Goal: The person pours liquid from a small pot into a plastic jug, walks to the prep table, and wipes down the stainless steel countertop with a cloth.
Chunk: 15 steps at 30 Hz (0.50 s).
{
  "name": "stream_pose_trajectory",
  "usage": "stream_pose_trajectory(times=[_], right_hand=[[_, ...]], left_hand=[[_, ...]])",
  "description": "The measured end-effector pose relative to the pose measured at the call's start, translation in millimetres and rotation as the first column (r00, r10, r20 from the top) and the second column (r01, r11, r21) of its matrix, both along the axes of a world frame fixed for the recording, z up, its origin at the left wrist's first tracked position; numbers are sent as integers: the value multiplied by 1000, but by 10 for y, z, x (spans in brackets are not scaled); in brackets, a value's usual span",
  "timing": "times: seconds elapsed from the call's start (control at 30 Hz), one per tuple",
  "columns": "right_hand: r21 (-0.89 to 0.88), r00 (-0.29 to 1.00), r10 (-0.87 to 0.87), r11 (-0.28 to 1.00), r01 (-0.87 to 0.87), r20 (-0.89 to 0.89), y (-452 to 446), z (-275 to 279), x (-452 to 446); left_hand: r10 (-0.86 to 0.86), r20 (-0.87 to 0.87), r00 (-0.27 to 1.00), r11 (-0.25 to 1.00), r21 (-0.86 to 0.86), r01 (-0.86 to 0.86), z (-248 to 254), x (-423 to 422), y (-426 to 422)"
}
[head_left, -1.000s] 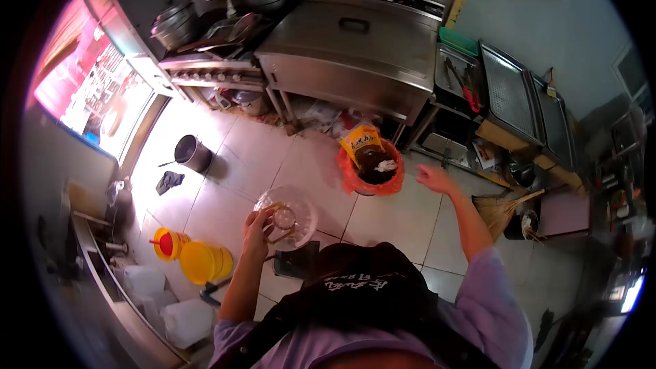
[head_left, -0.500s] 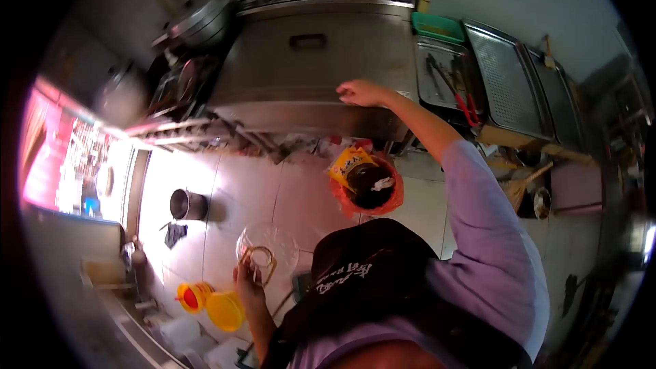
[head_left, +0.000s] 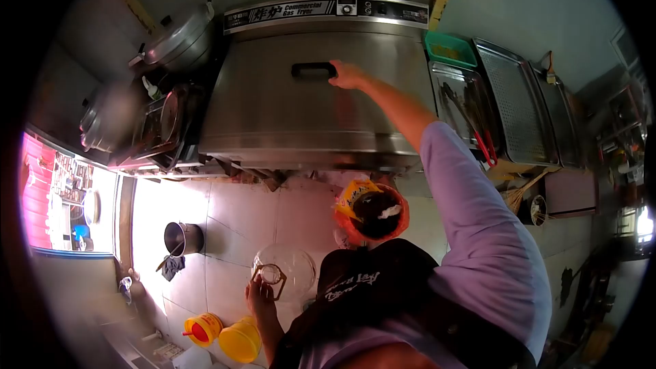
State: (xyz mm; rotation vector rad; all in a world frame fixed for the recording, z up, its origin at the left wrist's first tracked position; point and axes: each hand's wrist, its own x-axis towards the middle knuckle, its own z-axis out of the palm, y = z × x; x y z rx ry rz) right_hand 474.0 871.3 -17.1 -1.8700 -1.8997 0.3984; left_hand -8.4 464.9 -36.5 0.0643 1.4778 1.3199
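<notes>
My right hand [head_left: 347, 75] is closed at the right end of the black handle [head_left: 313, 70] on the fryer's flat steel lid [head_left: 273, 106]. Its fingertips are partly hidden by the handle. Low on the left, my left hand [head_left: 261, 299] grips a clear round jug [head_left: 295, 270] by its tan, angular handle [head_left: 281, 285]. The jug hangs over the tiled floor, and I see no contents through its wall.
Lidded pots [head_left: 179, 44] stand left of the fryer. At right are a green basket [head_left: 451, 50], a tray with red-handled tongs [head_left: 484, 140] and a perforated tray [head_left: 509, 89]. A red-lined bin [head_left: 400, 222], a metal bucket [head_left: 195, 239] and yellow buckets [head_left: 240, 342] are on the floor.
My right hand has moved from the lid's front edge up to the black handle. My left hand still holds the jug. The camera view has shifted, showing more of the fryer.
</notes>
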Motion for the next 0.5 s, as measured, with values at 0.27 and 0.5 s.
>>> stream_pose_trajectory(times=[0.27,0.5], right_hand=[[-276,994,5,961,26,111,842,50,-394],[-69,999,-14,998,11,-45,940,-457,-254]], left_hand=[[-90,-81,993,995,-38,88,78,-229,396],[-69,-114,991,994,-93,59,-1,-241,535]])
